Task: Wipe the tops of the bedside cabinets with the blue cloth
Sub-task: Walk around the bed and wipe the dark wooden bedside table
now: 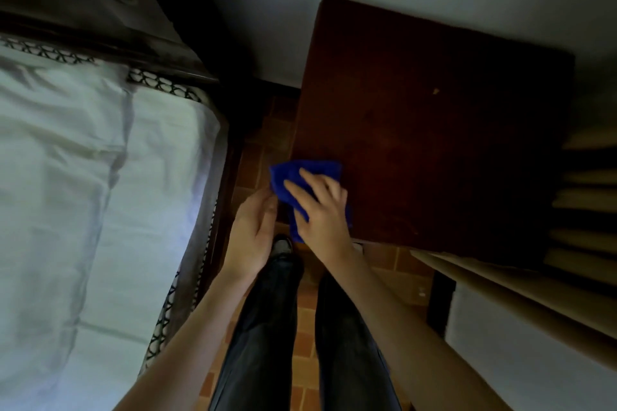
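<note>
Cloth [321, 167] on cabinet [434, 143] corner, beside bed [83, 177].
Right hand [322, 210] presses it flat, grip open; left hand [250, 230] meets its hanging edge, grip there unclear.

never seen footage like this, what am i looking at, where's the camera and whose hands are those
There is no machine here. A person wears one wide-angle camera on the head, so the single picture looks down past their own arms and legs. The right hand lies with spread fingers on a blue cloth, pressing it on the near left corner of a dark wooden bedside cabinet. Part of the cloth reaches past the edge. The left hand is at the cloth's left edge; whether it grips it is unclear. A bed with a white sheet stands to the left, over a tiled floor.
</note>
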